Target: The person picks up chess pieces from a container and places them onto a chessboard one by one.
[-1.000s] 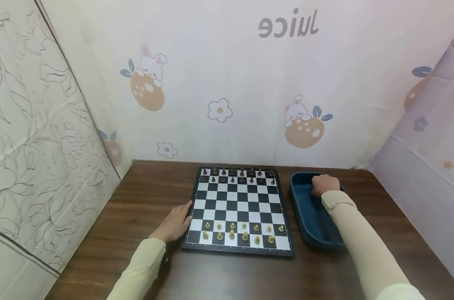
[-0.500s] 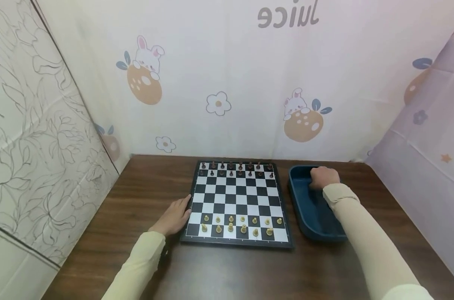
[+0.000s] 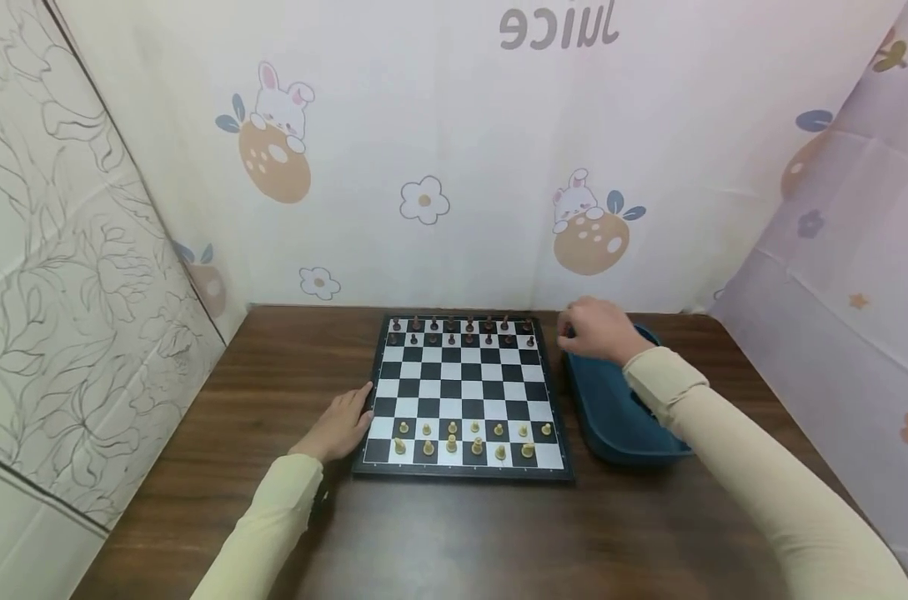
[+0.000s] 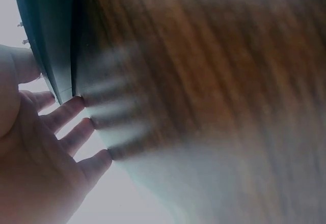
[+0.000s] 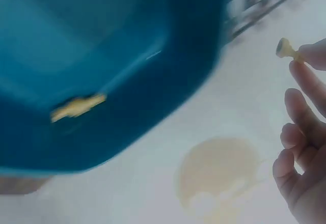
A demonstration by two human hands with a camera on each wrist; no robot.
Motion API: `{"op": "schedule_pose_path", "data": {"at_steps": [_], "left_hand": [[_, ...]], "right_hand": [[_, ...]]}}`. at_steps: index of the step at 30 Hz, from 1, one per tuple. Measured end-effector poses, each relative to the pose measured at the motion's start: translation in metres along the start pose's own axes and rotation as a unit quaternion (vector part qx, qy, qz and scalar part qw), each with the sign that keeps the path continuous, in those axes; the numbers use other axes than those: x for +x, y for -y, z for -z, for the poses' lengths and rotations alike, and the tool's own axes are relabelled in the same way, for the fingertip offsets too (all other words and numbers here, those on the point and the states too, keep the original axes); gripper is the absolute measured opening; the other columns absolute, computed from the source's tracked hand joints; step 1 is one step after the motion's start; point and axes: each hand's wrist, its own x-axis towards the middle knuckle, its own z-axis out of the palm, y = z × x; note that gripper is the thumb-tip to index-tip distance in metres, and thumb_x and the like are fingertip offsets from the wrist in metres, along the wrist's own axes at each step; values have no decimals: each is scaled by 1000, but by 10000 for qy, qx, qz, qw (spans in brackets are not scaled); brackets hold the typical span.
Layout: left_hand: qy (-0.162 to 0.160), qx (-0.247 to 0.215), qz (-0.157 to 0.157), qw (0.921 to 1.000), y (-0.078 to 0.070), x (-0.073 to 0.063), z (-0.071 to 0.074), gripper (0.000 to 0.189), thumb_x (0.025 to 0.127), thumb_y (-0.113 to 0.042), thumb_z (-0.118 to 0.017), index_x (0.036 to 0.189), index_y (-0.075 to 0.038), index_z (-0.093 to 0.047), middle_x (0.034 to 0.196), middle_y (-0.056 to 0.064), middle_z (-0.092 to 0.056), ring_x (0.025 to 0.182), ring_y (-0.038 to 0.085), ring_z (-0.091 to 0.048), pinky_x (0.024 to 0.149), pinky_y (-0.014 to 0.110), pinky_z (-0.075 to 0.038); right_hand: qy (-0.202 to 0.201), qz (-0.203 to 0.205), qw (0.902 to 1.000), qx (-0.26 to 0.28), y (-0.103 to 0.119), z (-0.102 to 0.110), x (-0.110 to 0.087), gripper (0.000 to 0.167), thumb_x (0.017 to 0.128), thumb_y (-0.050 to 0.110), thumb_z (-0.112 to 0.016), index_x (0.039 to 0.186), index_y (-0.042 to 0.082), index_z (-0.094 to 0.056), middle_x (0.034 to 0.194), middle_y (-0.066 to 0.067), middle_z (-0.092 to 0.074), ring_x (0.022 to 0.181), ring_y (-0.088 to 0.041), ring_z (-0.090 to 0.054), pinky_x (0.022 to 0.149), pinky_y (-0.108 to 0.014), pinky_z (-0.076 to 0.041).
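My right hand point(image 3: 596, 329) is raised over the far left corner of a dark blue plastic box point(image 3: 599, 437). Between thumb and index finger it pinches a small cream chess piece point(image 5: 286, 49), whose round base shows in the right wrist view. A black-framed chessboard point(image 3: 463, 474) lies left of the box. Dark red chess pieces point(image 3: 451, 339) fill its two far rows; cream chess pieces point(image 3: 452, 444) stand in the two near rows. Against the board's left edge rests my left hand point(image 3: 338, 423), its fingers point(image 4: 74, 135) extended in the left wrist view.
Inside the box lies some cream-coloured chess material point(image 5: 77, 107), blurred in the right wrist view. Everything stands on a brown wooden table point(image 3: 296, 350). A printed cloth point(image 3: 438, 108) hangs behind it, with another wall panel point(image 3: 86, 275) at the left.
My right hand has risen out of the box and moved left toward the board, a cream chess piece now in its pinch. The left hand stays at the board's edge. The head view has shifted slightly.
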Motion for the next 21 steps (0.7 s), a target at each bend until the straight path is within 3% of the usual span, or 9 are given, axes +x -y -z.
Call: {"op": "schedule_pose_path", "data": {"at_steps": [7,14,21], "left_hand": [[51,-30,43,10000,0,-1,1,57,101,-24,-42,150,-1,-25,147,23,-34,135,39,-30,109,54,-27],[13,-55,59,10000,0,-2,2,56,101,-23,-41,149,-2,-26,147,22,-35,135,39,-31,109,53,-27],[19,-85,45,10000,-2,-2,2,55,101,-24,-43,149,-2,-28,146,21,-37,134,38,-32,109,53,-28]], "right_hand": [[-114,929,9956,80,81,4,17,7,80,24,-73,82,17,-73,79,3,-60,73,-15,-50,67,-31,-45],[-165,2013,9791,251,143,-2,37,9,83,27,-69,85,20,-74,84,6,-64,78,-10,-52,70,-29,-45],[0,2472,9687,239,194,-19,51,8,83,29,-69,85,23,-73,85,10,-63,81,-8,-54,74,-27,-46]]}}
